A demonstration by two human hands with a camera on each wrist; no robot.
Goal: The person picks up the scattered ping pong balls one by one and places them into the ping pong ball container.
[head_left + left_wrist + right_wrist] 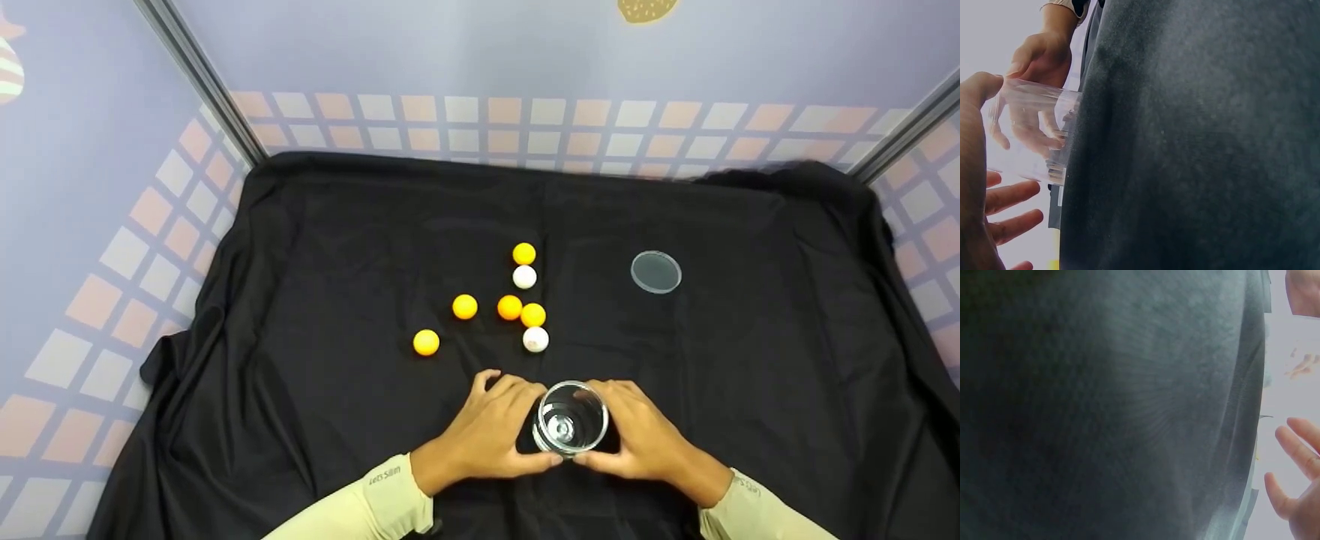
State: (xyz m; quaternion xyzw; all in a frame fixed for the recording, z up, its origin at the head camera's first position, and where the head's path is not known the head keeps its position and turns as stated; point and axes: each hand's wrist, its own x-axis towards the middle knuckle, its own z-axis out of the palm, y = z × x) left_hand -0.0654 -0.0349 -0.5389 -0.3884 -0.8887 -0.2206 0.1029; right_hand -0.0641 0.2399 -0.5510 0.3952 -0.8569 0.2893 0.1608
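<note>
A clear, see-through jar (562,429) stands upright on the black cloth near its front, mouth up, with nothing visible inside. My left hand (491,427) holds it from the left and my right hand (641,431) from the right, both thumbs meeting at its near side. The left wrist view shows the left thumb by the jar (1033,112) rim, other fingers spread along it. Beyond the hands lie several orange table tennis balls (465,307) and two white ones, one (535,340) nearer and one (524,277) farther. Some of the balls touch each other.
A clear round lid (656,272) lies flat at the right, behind the right hand. Black cloth (337,247) covers the table, wrinkled at its left edge. Patterned wall panels (525,52) stand at the back and on both sides.
</note>
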